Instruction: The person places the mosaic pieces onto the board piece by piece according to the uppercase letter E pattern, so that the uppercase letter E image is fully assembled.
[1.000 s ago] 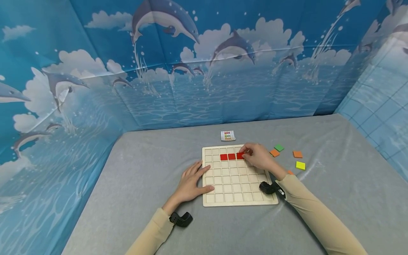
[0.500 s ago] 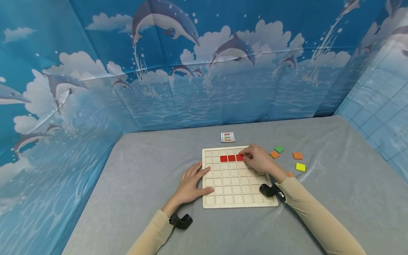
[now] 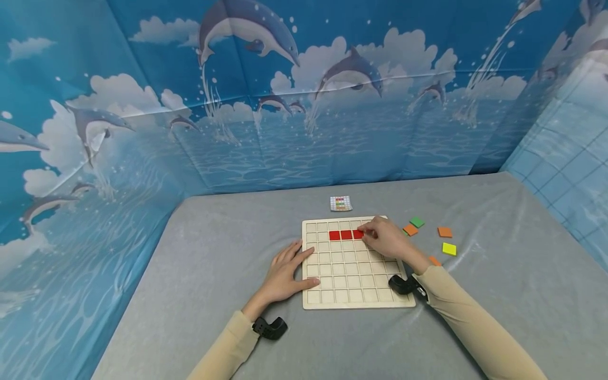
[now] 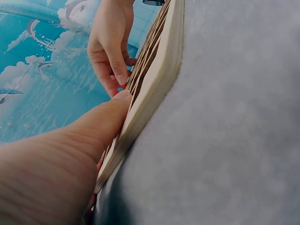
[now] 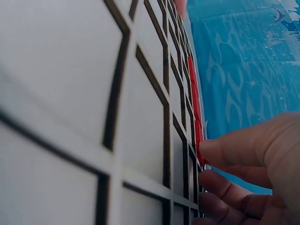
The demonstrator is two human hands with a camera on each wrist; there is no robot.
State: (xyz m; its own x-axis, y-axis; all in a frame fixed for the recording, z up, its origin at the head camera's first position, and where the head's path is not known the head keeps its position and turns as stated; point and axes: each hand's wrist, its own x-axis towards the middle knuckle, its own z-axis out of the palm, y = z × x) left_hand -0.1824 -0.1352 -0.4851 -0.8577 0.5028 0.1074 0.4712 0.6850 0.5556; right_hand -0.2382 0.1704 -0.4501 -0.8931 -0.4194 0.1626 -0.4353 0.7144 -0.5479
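Observation:
A pale wooden grid board (image 3: pixel 344 295) lies flat on the table. Three red square tiles (image 3: pixel 347 235) form a row near its far edge. My right hand (image 3: pixel 387 237) pinches the rightmost red tile (image 3: pixel 358 234) at its right side; in the right wrist view the thumb (image 5: pixel 213 151) touches the red. Part of that tile is hidden by the fingertips. On the board's left edge rests my left hand (image 3: pixel 281 272), fingers spread and fairly straight. Its thumb (image 4: pixel 105 117) lies over the rim in the left wrist view.
Loose tiles lie right of the board: a green one (image 3: pixel 417 221), a yellow one (image 3: pixel 448 249) and several orange ones, such as the orange tile (image 3: pixel 445 232). A small printed card (image 3: pixel 340 203) with a coloured grid lies beyond the board. Dolphin-printed curtains (image 3: pixel 285 132) surround the grey table (image 3: pixel 228 237).
The rightmost red tile, slightly raised a second ago, now looks level with the other two. My right fingers have shifted a little at its right edge. The left hand stays put.

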